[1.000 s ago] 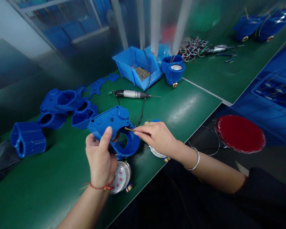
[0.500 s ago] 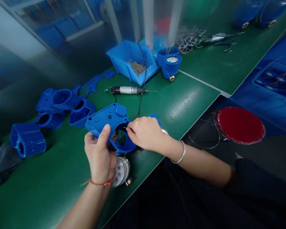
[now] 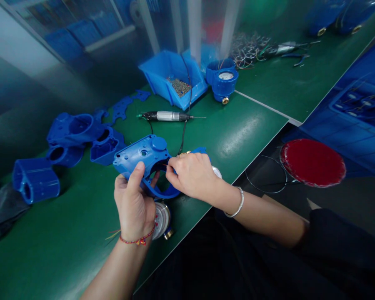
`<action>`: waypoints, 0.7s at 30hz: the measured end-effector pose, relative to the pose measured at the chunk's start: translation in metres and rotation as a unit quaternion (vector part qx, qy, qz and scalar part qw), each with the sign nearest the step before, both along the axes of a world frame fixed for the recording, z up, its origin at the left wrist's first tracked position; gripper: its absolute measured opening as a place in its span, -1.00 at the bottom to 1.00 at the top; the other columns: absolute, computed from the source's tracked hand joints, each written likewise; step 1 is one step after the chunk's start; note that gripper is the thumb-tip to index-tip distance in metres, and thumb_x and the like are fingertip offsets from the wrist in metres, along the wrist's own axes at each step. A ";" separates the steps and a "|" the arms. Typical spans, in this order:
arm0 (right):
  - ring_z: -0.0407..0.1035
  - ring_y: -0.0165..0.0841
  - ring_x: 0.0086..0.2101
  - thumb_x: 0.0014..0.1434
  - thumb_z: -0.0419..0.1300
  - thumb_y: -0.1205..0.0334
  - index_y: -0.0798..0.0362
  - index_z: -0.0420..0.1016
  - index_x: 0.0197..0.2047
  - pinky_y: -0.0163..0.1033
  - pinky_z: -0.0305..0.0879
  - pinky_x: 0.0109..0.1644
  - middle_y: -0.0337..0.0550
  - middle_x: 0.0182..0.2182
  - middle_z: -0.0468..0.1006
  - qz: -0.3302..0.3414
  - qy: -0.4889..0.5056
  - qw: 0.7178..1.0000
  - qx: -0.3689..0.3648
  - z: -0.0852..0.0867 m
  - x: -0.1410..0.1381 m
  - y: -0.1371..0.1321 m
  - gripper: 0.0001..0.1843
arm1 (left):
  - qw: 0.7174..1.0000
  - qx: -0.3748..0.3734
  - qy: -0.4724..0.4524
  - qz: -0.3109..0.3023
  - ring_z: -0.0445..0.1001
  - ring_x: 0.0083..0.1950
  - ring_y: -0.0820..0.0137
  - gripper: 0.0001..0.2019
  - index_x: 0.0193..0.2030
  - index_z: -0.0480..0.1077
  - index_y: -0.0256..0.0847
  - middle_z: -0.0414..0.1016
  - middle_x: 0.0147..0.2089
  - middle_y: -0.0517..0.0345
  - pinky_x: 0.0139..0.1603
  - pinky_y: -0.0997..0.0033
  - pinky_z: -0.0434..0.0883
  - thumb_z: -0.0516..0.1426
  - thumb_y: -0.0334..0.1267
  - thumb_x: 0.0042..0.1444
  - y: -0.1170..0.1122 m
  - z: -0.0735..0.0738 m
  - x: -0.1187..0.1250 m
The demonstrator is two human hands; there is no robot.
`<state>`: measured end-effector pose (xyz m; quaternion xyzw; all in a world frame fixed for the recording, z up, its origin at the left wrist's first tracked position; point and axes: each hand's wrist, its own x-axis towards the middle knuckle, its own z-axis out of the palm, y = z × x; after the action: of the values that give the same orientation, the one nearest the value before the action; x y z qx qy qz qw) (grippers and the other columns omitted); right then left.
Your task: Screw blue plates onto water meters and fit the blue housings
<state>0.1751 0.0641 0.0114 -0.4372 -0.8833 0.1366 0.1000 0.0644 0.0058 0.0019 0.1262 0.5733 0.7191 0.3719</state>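
My left hand (image 3: 134,204) grips a blue plastic cover plate (image 3: 143,160) with a round opening, thumb on its top face, holding it tilted above the green bench (image 3: 243,133). My right hand (image 3: 192,175) is pinched on thin wires right at the plate's opening; the wire ends are mostly hidden by the fingers. Below the plate lies a water meter with a white dial and brass fitting (image 3: 162,216). Another meter sits partly hidden under my right hand.
An electric screwdriver (image 3: 167,116) lies beyond the plate, its cord running back. A blue bin of screws (image 3: 175,81) and a blue meter (image 3: 223,81) stand behind. Blue housings (image 3: 71,137) pile at left. Loose wires and pliers (image 3: 262,50) lie far right. A red disc (image 3: 312,162) sits off the bench.
My right hand has moved left, from beside the plate to its opening, carrying the wires. The left hand has tilted the plate slightly. The view has shifted down a little.
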 end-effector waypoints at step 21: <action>0.49 -0.26 -0.36 0.17 0.09 0.31 0.17 0.12 0.12 -0.23 0.34 -0.27 -0.12 -0.42 0.56 -0.039 0.225 0.960 -0.164 -0.011 0.011 -0.001 -0.55 | 0.989 0.058 0.133 0.024 0.49 -0.08 0.29 -0.56 -0.11 0.29 -0.14 0.44 -0.09 0.10 0.06 0.16 0.41 0.33 -0.30 -0.14 -0.014 -0.014 0.029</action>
<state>0.1861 0.0634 0.0007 -0.4396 -0.7855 0.3708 0.2283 0.0929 -0.0078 -0.0122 0.2285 0.5776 0.7367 0.2673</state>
